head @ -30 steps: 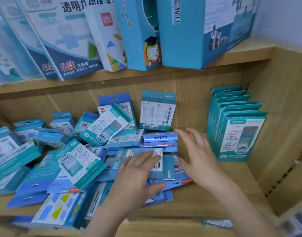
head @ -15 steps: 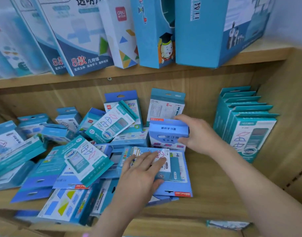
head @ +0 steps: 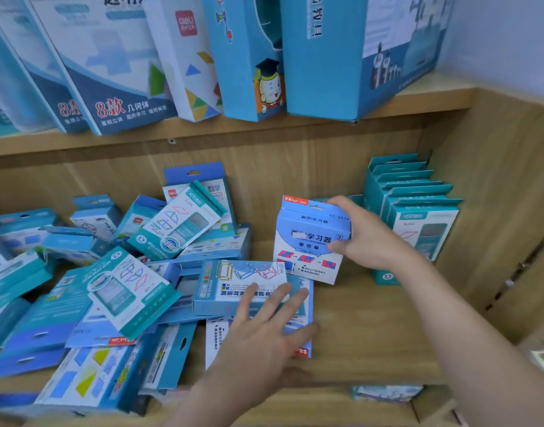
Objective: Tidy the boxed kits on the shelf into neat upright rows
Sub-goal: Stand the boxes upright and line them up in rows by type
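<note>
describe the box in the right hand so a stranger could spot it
On the lower wooden shelf, look just left of the upright row of teal boxes at the right end. The right hand holds the light blue cardboard box upright, unlike the toppled pile beside it.

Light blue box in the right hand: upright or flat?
Upright. The light blue box is hang-tab up, front label facing out, gripped by the right hand.

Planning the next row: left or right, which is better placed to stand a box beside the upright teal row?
Right. The right grip holds the light blue box upright, close to the teal row; the left grip lies flat on a lying box.
</note>
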The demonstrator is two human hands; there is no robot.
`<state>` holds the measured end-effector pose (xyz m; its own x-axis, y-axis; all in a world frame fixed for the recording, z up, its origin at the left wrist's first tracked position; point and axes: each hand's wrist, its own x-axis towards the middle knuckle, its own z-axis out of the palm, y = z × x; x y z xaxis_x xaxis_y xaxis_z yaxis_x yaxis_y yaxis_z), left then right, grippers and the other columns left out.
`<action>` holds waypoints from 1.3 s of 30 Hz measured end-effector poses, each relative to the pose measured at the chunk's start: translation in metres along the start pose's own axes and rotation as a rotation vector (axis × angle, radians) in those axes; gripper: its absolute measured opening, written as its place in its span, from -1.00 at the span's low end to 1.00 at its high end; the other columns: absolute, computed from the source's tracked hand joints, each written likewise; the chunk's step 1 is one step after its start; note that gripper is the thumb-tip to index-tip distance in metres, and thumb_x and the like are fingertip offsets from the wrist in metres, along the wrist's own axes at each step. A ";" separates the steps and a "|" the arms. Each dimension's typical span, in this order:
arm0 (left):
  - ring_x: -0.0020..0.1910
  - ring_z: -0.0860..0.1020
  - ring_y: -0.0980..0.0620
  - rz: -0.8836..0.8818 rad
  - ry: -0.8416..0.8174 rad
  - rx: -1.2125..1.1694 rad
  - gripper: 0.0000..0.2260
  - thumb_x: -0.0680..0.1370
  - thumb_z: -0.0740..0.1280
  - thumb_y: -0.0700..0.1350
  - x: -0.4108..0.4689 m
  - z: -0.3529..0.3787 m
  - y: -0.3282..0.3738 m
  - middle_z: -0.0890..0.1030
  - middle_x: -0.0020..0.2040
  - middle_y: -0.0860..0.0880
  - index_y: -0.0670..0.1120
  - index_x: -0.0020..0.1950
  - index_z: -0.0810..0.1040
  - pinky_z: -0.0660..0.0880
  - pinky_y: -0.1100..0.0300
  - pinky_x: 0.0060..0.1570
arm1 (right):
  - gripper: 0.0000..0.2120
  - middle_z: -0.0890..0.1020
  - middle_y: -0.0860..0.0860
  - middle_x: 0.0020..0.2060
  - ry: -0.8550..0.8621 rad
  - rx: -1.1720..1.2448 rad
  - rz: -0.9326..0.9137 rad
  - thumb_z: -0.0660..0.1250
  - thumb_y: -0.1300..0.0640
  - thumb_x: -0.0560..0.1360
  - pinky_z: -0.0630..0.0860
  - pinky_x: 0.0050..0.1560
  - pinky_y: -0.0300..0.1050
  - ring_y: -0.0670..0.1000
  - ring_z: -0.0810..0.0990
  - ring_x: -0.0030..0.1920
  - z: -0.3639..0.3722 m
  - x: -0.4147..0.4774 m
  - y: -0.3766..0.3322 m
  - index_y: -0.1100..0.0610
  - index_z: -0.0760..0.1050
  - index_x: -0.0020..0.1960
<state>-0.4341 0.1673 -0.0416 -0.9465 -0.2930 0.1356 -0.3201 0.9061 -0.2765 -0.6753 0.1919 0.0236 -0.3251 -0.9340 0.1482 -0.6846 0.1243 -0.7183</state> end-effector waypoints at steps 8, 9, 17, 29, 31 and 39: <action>0.33 0.44 -0.05 -0.028 -0.001 -0.064 -0.50 0.22 0.54 0.06 0.003 -0.003 -0.006 0.46 0.36 -0.06 0.15 0.12 0.49 0.39 -0.13 0.24 | -0.49 0.48 -0.05 0.10 -0.046 0.032 -0.088 0.42 0.30 0.42 0.38 0.03 -0.17 -0.02 0.47 0.11 0.038 0.042 -0.013 -0.16 0.30 0.16; 0.33 0.43 -0.05 -0.035 0.005 -0.061 -0.52 0.24 0.53 0.08 0.002 -0.003 -0.008 0.45 0.36 -0.06 0.15 0.11 0.50 0.38 -0.13 0.25 | -0.47 0.44 -0.04 0.14 -0.059 -0.008 -0.098 0.41 0.31 0.41 0.34 0.06 -0.20 -0.01 0.43 0.16 0.044 0.050 -0.014 -0.15 0.31 0.19; 0.43 0.25 -0.15 -0.125 -0.114 -0.079 -0.49 0.27 0.46 0.28 -0.006 -0.009 -0.019 0.23 0.50 -0.08 0.23 0.16 0.45 0.27 -0.26 0.29 | -0.11 -0.08 -0.01 0.44 -0.042 -0.377 -0.095 0.46 0.19 0.34 0.39 0.28 0.12 0.20 0.07 0.41 0.073 0.057 -0.017 -0.26 0.01 0.42; 0.36 0.31 0.02 -0.172 0.344 -0.382 -0.68 0.48 0.21 0.16 0.038 -0.046 -0.060 0.41 0.38 0.07 0.17 0.21 0.52 0.29 0.00 0.22 | -0.35 0.32 0.13 0.37 0.109 -0.351 0.082 0.30 0.22 0.42 0.22 0.38 0.04 0.20 0.21 0.37 0.022 0.048 0.007 0.00 0.21 0.47; 0.38 0.28 -0.03 -0.219 0.286 -0.285 -0.62 0.49 0.25 0.10 0.073 -0.047 -0.075 0.37 0.41 0.01 0.15 0.31 0.44 0.31 -0.09 0.26 | -0.35 0.29 0.13 0.35 0.090 -0.515 0.149 0.30 0.25 0.42 0.29 0.33 0.15 0.19 0.21 0.37 0.022 0.053 0.009 0.02 0.21 0.46; 0.24 0.39 -0.08 -0.251 0.005 0.036 -0.50 0.50 0.32 0.12 0.129 -0.022 -0.103 0.24 0.32 -0.04 0.16 0.37 0.21 0.27 -0.06 0.15 | -0.59 0.37 0.17 0.26 0.090 -0.873 0.169 0.27 0.25 0.45 0.26 0.21 0.12 0.21 0.29 0.29 0.014 0.071 -0.006 0.08 0.38 0.29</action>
<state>-0.5220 0.0429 0.0252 -0.8368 -0.5061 0.2091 -0.5467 0.7936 -0.2671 -0.6850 0.1198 0.0293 -0.4912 -0.8550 0.1665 -0.8638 0.5027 0.0329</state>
